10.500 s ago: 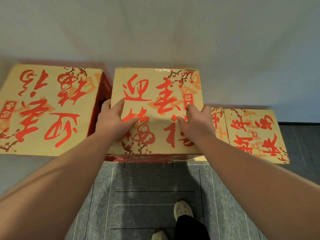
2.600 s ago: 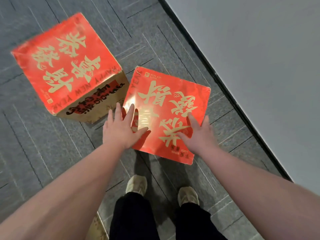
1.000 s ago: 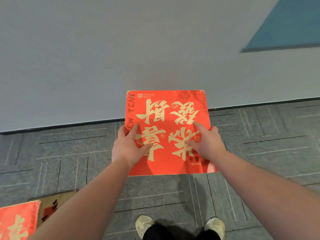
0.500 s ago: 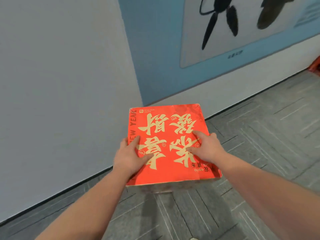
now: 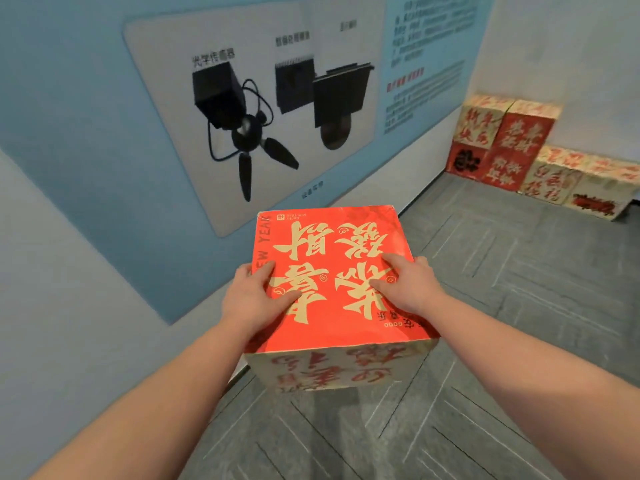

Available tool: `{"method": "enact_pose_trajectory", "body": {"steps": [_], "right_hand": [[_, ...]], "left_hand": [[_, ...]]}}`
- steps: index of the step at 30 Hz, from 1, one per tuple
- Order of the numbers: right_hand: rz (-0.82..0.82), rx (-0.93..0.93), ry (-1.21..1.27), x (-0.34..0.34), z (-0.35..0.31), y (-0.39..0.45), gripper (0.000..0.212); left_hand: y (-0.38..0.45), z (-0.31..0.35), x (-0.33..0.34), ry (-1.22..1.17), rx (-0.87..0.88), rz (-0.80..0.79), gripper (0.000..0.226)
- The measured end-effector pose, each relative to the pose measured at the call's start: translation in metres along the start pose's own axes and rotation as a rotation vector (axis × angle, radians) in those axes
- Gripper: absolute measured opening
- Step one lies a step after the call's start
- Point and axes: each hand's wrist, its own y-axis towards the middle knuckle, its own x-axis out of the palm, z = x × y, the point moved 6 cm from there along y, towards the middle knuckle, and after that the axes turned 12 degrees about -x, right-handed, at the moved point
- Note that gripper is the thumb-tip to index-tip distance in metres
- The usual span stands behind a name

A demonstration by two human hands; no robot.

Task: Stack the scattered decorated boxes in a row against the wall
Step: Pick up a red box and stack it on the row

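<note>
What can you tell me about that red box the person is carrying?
The red box looks like printed cardboard, roughly cube-shaped. Its top face is bright red with large gold characters and the words "NEW YEAR" along one edge; the side facing the camera is cream with red characters. It is held off the grey floor, roughly level, beside the wall poster. The left hand and right hand grip its opposite sides, thumbs lying on the top face.

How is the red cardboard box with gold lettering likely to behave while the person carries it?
The red cardboard box with gold lettering seems light: the left hand and right hand carry it by side pressure. It looks fairly stiff, since its edges stay straight. The glossy top may make that grip slippery.
</note>
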Motion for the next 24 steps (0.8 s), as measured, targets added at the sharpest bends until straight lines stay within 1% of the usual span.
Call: {"method": "enact_pose_trajectory", "body": {"steps": [7,11,15,19,24], "right_hand": [[0.133,0.104,0.003,-0.079,0.042,0.021,0.066],[0.190,0.168,-0.028,-0.124,0.059,0.056,0.066],[0.261,0.249,-0.049,-0.167,0.078,0.092,0.066],[0.340,0.330,-0.050,-0.212,0.098,0.127,0.066],[0.406,0.415,-0.054,-0.254,0.136,0.155,0.064]], "left_hand": [[0.052,0.105,0.010,-0.020,0.140,-0.034,0.084],[0.102,0.168,0.016,-0.012,0.222,-0.066,0.085],[0.156,0.233,0.026,-0.028,0.324,-0.131,0.087],[0.208,0.308,0.030,-0.017,0.433,-0.174,0.088],[0.249,0.393,0.052,0.024,0.550,-0.219,0.088]]}}
